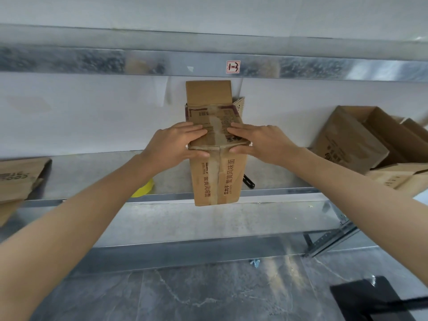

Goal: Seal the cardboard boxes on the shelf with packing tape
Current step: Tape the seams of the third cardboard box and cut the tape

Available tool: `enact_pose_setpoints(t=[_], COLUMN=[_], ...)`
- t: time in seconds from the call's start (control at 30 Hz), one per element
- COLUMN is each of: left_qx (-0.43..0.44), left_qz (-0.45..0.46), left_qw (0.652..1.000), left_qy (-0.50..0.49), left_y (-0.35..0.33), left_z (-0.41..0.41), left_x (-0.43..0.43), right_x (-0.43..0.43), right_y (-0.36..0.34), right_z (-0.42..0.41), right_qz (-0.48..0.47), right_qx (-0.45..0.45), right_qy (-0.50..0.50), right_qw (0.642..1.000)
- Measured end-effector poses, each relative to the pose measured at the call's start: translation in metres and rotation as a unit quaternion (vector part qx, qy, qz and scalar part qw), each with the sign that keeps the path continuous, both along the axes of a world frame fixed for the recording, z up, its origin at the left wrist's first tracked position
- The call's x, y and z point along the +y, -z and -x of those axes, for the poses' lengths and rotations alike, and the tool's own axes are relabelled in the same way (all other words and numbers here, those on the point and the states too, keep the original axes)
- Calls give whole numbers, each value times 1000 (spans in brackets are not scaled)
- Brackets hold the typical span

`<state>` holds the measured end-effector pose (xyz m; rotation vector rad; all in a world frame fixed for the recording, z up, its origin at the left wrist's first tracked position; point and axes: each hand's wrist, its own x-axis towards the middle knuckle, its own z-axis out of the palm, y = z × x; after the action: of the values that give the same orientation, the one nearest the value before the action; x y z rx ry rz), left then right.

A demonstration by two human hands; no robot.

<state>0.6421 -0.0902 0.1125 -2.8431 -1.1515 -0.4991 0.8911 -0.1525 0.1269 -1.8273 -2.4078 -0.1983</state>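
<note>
Far left, a printed carton [16, 179] lies on the shelf [92, 170], well clear of the action. A yellow something [145, 188] peeks out behind the left forearm; tape, maybe, I can't tell. Now the left hand [178, 144]: fingers [192, 130] laid flat and close together on the top flaps of the cardboard box [217, 179], thumb tucked on the front face. The box stands at the shelf's front edge, hanging over it a little, its rear flap [208, 92] sticking straight up. The right hand [261, 144] mirrors the left, fingers flat, pressing. I'd want both flaps squared so the seam meets, that rear flap dealt with, and the box nudged back so it can't tip off. Neither hand holds tape. A black object [249, 181] sits just behind the box's right side, and open cartons [352, 144] crowd the far right.
</note>
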Motion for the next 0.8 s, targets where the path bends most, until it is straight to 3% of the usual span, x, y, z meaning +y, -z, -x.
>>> enact_pose_setpoints(t=[0.1,0.17,0.23,0.37,0.6,0.7,0.8], left_qx=[-94,-132,-189,-333,-376,-424,-415], left_qz=[73,81,97,200,247,287,337], left_qw=[993,988,977,919,892,853,832], left_qy=[-21,-17,-23,-61,-44,-96,-145], left_y=[8,14,22,32,32,22,17], left_z=[-7,-14,-23,-38,-26,-19,-15], left_x=[-6,-9,-12,-24,-50,-57,-62], right_x=[-6,-9,-11,-15,-34,-44,-59], right_y=[15,23,32,42,38,26,23], right_z=[11,19,28,49,59,55,55], right_qz=[20,25,4,-50,-48,-17,28], right_qx=[63,156,251,402,462,508,550], right_qy=[29,50,74,153,142,155,147], right_qw=[997,986,965,902,874,847,822])
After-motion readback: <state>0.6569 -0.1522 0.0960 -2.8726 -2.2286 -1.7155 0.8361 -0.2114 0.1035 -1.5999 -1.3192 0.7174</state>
